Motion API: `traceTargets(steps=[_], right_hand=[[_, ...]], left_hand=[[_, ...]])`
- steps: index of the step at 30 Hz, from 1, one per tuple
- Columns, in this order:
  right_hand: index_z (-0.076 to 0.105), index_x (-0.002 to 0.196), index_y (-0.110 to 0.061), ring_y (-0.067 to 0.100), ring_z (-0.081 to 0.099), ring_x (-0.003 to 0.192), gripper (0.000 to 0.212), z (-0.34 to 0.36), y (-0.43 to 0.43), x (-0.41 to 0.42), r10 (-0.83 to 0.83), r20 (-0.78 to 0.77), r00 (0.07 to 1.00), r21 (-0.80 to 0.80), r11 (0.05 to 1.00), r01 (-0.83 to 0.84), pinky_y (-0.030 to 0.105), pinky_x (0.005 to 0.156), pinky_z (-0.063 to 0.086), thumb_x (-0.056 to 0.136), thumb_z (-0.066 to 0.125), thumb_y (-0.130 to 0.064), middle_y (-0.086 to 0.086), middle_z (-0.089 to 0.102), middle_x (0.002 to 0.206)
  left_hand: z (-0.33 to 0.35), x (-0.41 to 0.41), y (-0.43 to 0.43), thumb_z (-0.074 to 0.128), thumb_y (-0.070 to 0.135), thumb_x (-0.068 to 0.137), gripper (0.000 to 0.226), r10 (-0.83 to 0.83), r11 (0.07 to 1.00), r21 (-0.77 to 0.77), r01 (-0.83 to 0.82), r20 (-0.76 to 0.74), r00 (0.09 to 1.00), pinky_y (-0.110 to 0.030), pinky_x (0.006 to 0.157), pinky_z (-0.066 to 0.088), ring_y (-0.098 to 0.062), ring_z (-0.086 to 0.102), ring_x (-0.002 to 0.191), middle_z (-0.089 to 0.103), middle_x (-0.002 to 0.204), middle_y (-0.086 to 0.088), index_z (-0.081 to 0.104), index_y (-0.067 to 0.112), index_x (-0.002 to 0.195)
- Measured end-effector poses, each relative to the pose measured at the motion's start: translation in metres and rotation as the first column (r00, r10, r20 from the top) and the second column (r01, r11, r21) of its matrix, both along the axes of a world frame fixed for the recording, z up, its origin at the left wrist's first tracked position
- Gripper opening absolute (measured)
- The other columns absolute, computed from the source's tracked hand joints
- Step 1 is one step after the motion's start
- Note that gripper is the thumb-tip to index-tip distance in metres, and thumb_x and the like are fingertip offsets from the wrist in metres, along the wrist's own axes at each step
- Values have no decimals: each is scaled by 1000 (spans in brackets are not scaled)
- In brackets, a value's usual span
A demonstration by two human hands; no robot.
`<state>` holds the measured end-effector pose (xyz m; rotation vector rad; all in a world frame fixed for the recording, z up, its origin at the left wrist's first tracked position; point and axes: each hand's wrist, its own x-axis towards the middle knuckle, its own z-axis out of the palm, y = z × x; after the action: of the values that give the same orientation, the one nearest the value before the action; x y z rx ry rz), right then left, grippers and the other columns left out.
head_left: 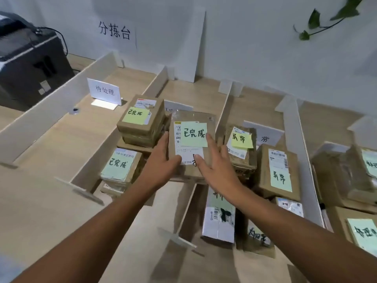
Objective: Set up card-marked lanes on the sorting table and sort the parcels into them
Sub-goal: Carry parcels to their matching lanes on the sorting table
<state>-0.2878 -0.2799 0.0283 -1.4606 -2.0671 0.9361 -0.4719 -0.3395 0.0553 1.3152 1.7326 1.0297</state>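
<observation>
A flat brown parcel (pixel 191 117) with a green sticky note sits over the second lane, held between both hands. My left hand (pixel 163 162) grips its left edge, thumb on the label. My right hand (pixel 212 160) lies on its right side with fingers spread over the top. Behind it stands a taller stack of parcels (pixel 142 123) with a yellow-green note, and a lower stack (pixel 120 170) at the front left of the same lane. A white lane card (pixel 105 91) stands in the first lane; another card (pixel 265 135) is half hidden in the third.
White divider boards (pixel 67 99) split the wooden table into lanes. The third lane holds several noted parcels (pixel 279 172), and the far right lane more (pixel 361 231). A black case (pixel 30 64) sits at the far left. A wall sign (pixel 115 30) hangs behind.
</observation>
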Motion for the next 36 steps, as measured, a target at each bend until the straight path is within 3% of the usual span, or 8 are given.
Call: traceTargets(steps=[5, 9, 13, 17, 23, 27, 33, 36], right_hand=[[4, 158, -51, 30, 43, 137, 71, -17, 59, -35, -90, 105, 990, -43, 995, 95, 32, 102, 37, 100, 43, -62, 1, 26, 150], [9, 161, -42, 35, 41, 138, 67, -44, 83, -53, -140, 186, 972, -92, 983, 159, 42, 110, 38, 104, 42, -54, 8, 24, 154], [9, 161, -41, 40, 40, 134, 63, -69, 80, -60, -203, 221, 954, -64, 973, 222, 52, 110, 39, 105, 35, -54, 12, 27, 152], [5, 161, -43, 38, 34, 136, 63, -68, 83, -57, -211, 190, 959, -112, 966, 235, 47, 109, 32, 105, 33, -56, 6, 25, 150], [2, 158, -49, 38, 29, 146, 61, -34, 61, -41, -201, 96, 975, -133, 968, 212, 54, 118, 30, 105, 30, -57, 3, 19, 162], [15, 161, -40, 25, 30, 149, 61, 6, 9, 20, -184, -7, 983, -8, 983, 184, 52, 117, 36, 105, 38, -53, 1, 28, 160], [28, 160, -29, 21, 26, 151, 62, 74, -88, 190, -319, 107, 942, 235, 928, 288, 45, 121, 29, 105, 45, -50, 2, 32, 162], [34, 159, -24, 25, 29, 150, 63, 98, -151, 290, -450, 158, 879, 300, 870, 391, 44, 121, 28, 103, 50, -47, 8, 35, 162]], left_hand=[[-31, -31, 71, 53, 36, 88, 71, 10, 994, -108, -4, 57, 998, -34, 90, 52, -12, 61, 116, 54, 142, 18, 20, 50, 149], [-59, -40, 107, 51, 27, 94, 66, -72, 984, -159, 79, 49, 996, -18, 67, 48, 7, 58, 91, 55, 119, 29, 24, 37, 153], [-81, -43, 119, 49, 27, 93, 63, -136, 979, -146, 142, 52, 989, -36, 82, 58, -4, 61, 115, 60, 134, 23, 30, 40, 151], [-82, -45, 124, 47, 31, 93, 61, -137, 975, -173, 137, 15, 990, -23, 67, 54, 7, 59, 99, 59, 115, 35, 29, 49, 148], [-55, -42, 110, 52, 26, 96, 43, -56, 998, -47, 50, -134, 989, -14, 85, 51, 0, 53, 115, 48, 141, 15, 44, 26, 138], [-21, 9, 80, 61, 34, 97, 58, -25, 996, 84, 45, -223, 974, -43, 106, 49, -15, 46, 134, 46, 150, 3, 38, 26, 150], [36, 177, 19, 65, 43, 95, 73, -358, 883, 162, 440, -374, 856, -48, 120, 30, -27, 34, 146, 39, 159, -10, 36, 16, 156], [52, 270, -18, 61, 53, 94, 75, -454, 830, 164, 532, -355, 817, -33, 123, 15, -22, 23, 152, 32, 164, -5, 34, 21, 157]])
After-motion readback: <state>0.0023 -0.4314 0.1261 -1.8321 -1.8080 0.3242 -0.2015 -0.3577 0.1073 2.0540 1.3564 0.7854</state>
